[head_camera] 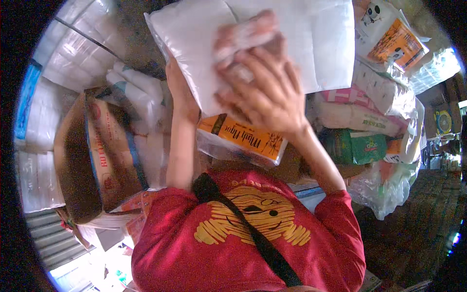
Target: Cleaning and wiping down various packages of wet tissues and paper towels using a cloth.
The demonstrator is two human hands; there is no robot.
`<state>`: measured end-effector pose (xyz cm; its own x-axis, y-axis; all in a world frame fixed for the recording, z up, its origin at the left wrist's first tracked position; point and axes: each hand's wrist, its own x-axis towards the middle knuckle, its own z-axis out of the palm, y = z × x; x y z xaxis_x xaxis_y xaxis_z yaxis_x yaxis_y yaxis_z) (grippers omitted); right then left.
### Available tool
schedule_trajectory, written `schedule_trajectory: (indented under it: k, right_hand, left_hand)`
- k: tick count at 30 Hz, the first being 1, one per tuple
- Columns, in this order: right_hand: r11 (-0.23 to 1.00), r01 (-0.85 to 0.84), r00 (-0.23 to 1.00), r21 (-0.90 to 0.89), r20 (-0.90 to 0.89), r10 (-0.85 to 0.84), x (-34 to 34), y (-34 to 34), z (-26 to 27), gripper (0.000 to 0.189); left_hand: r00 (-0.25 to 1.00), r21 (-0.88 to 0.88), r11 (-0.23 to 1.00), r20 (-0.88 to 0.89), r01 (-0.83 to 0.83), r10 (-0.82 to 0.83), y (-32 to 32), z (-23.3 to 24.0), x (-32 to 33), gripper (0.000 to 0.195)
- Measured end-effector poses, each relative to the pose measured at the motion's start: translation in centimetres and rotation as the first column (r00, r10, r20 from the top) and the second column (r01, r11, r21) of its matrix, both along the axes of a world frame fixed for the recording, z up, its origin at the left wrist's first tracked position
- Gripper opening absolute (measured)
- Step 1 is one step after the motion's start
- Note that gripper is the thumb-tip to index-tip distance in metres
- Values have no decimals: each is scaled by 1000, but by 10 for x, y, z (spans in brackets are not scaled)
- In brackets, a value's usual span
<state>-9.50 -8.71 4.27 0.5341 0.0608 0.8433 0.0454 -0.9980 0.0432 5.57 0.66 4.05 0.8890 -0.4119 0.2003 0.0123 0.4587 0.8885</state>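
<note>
A large white pack in clear plastic [324,47] lies before me at the top centre. My left hand [179,85] grips its left edge, with the fingers mostly hidden behind it. Over the front of the pack is my right hand [268,91], blurred, its fingers spread. A blurred reddish and white patch [248,34] shows just beyond these fingers; whether it is a cloth or motion blur cannot be told. Below the pack, close to my chest, is an orange printed pack in clear plastic [244,137], partly covered by the white pack and my right hand.
An open cardboard box [113,153] stands at the left, near stacked white plastic-wrapped packs [40,120]. On the right are pink and white packages [357,113], a green package [368,146], an orange panda-printed pack [397,45] and a clear plastic bag [383,189].
</note>
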Motion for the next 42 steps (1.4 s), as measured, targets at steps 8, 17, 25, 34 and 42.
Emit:
schedule_trajectory:
  k: [8, 17, 25, 34, 42]
  right_hand:
    - [900, 353, 895, 256, 189, -405, -14, -82, 5, 43]
    - [976, 27, 1000, 217, -7, -26, 32, 22, -5, 52]
    - [952, -43, 997, 304, -55, 63, 36, 19, 11, 66]
    - [828, -24, 997, 560, 69, -18, -26, -39, 14, 75]
    - [-412, -110, 994, 905, 102, -41, -99, -136, -92, 48]
  left_hand:
    - [973, 60, 998, -230, -19, 33, 4, -2, -3, 57]
    - [957, -30, 977, 208, 212, -202, -21, -74, -1, 65]
    - [863, -222, 856, -93, 467, -496, -3, -14, -33, 62]
    - [853, -106, 900, -290, 422, -434, 7, -13, -26, 54]
    - [737, -124, 782, -273, 610, -618, 10, -24, -10, 41]
